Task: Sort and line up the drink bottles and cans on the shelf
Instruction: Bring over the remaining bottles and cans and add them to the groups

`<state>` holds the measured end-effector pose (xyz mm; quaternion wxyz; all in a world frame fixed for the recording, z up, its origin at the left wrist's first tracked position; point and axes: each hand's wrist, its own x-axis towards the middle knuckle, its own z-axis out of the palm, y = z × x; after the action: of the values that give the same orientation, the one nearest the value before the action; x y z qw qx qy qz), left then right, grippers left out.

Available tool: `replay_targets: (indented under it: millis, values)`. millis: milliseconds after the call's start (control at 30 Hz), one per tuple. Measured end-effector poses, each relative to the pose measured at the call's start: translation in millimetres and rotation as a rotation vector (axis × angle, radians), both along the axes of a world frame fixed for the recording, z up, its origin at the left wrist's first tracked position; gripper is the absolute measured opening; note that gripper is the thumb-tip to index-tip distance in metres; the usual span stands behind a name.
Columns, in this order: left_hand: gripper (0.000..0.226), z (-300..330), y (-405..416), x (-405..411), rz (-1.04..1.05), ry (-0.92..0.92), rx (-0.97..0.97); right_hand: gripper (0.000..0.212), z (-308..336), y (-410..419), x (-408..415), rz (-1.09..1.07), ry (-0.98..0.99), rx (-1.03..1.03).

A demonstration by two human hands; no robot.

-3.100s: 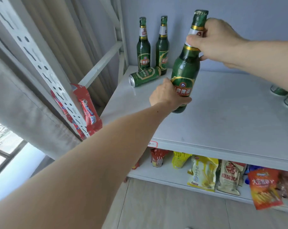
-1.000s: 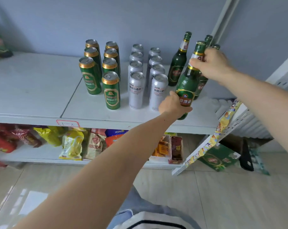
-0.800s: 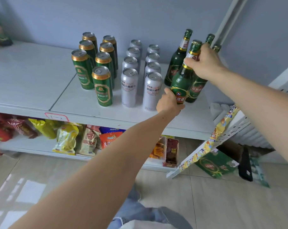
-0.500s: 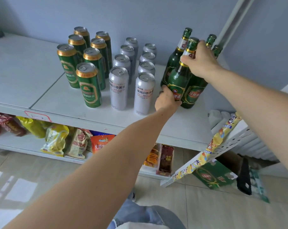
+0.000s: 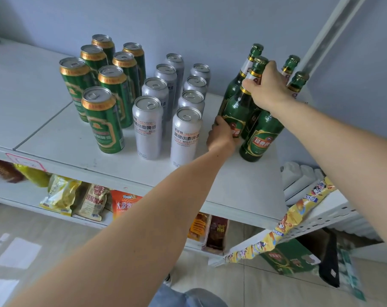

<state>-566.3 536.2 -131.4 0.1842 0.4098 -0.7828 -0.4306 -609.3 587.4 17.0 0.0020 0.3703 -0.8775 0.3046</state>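
Note:
A green beer bottle (image 5: 238,109) stands upright at the right end of the white shelf (image 5: 243,180). My right hand (image 5: 265,89) grips its neck from above. My left hand (image 5: 222,136) holds its base, beside the label. Several other green bottles (image 5: 260,136) stand right next to it, to the right and behind. Left of the bottles, silver cans (image 5: 184,134) form two rows running front to back. Green cans (image 5: 104,120) with gold rims stand in two rows further left.
The lower shelf (image 5: 22,196) holds snack bags (image 5: 61,196). A slanted perforated rail with a yellow wrapper strip (image 5: 288,220) hangs off the shelf's right end. A green carton (image 5: 288,258) lies on the tiled floor below. The wall is close behind the bottles.
I carried the bottle from the shelf's far left end to the right end. Over the last second it came down and back until it stands among the other bottles.

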Motion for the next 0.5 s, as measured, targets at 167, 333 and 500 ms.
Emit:
replay_targets:
  millis: [167, 333, 500]
  values:
    - [0.074, -5.3, -3.0, -3.9, 0.026, -0.004, -0.041, 0.040, -2.5, -3.7, -4.8, 0.015, -0.012, 0.001]
    - [0.068, -9.4, -6.6, -1.9, 0.022, -0.081, -0.148, 0.041, -2.1, -4.1, -6.8, 0.020, -0.025, 0.009]
    - [0.071, -4.7, -8.2, 2.5, -0.036, -0.124, -0.170, 0.045, 0.0, -2.2, -8.6, 0.003, -0.002, 0.026]
